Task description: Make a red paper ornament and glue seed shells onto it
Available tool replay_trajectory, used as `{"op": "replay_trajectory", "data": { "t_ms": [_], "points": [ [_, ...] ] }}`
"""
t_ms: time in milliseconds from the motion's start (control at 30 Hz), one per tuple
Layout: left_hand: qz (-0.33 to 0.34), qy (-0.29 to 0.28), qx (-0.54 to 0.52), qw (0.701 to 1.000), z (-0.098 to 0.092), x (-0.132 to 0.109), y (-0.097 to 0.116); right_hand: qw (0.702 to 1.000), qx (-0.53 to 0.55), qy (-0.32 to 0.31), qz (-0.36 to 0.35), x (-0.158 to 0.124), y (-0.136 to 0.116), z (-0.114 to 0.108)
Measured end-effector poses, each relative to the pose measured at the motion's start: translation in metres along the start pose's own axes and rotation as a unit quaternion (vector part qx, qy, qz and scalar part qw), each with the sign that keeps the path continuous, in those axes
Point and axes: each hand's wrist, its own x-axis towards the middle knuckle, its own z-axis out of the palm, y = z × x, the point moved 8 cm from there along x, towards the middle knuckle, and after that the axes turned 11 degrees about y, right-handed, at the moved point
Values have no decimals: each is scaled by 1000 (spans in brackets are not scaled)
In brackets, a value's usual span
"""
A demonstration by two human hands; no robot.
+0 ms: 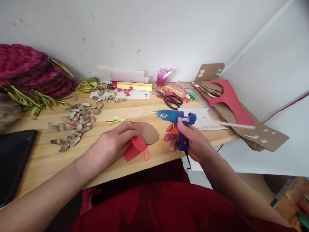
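Note:
My right hand [193,137] is wrapped round the grip of a blue hot glue gun [169,115], its nozzle pointing left above the table. A long white glue stick [236,124] juts out of its back end. Near the front edge, my left hand [116,140] is closed on a piece of red paper [135,149], its fingertips on the upper part. Beside that paper lies an oval of brown cardboard [148,132], partly hidden by hand and paper. An orange cord loop [146,155] pokes out below the red paper.
Shell pieces [80,117] lie scattered at left, near a black tray [18,161]. Magenta woven pieces [26,69] are stacked behind. Black scissors [172,99], small red stars [126,91] and a pink-stained cup [162,77] sit farther back. Cut cardboard [270,137] overhangs the right edge.

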Motion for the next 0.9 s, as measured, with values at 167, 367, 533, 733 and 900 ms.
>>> {"op": "replay_trajectory", "data": {
  "t_ms": [167, 367, 533, 733, 900],
  "points": [
    [37, -19, 53, 998, -1, -18, 3, 979, -192, 1, -71, 5, -8, 4],
    [45, -10, 64, 997, -2, -21, 2, 918, -364, -11, -156, 16, -19, 28],
    [43, -3, 47, 998, -3, -19, 2, 876, -430, -9, -219, 21, -30, 40],
    [46, 2, 43, 998, -3, -19, 1, 846, -482, -10, -228, 25, -31, 46],
    [40, 3, 38, 998, -3, -19, 0, 831, -505, -14, -231, 25, -35, 53]
  ]
}}
